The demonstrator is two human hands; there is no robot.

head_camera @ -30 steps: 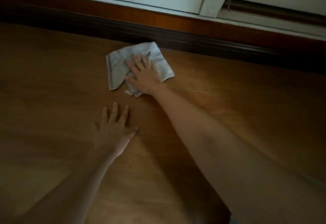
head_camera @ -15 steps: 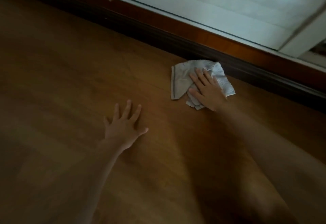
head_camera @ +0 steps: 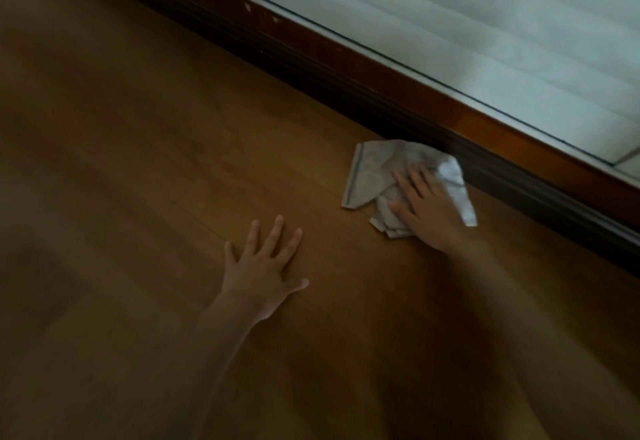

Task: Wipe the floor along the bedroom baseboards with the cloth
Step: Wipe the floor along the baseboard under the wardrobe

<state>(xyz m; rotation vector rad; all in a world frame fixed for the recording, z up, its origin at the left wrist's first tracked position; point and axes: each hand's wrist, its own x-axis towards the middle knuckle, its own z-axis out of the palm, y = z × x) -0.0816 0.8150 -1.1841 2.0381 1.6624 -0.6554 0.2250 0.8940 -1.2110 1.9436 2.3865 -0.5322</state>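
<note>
A crumpled grey cloth (head_camera: 372, 173) lies on the wooden floor (head_camera: 138, 162), its far edge against the dark baseboard (head_camera: 346, 93). My right hand (head_camera: 427, 207) presses flat on the cloth with straight fingers that point toward the upper left. My left hand (head_camera: 265, 266) lies flat on the bare floor, fingers spread, to the left of the cloth and nearer to me. It touches nothing but the floor.
The baseboard runs diagonally from the upper left to the right edge. Above it sits a reddish wooden strip (head_camera: 398, 69) and a pale ribbed wall panel (head_camera: 485, 24). Open floor stretches to the left and toward me.
The view has swung left, so the baseboard now runs more steeply. My right hand has kept the cloth pressed against the baseboard, and my left hand stays flat on the floor.
</note>
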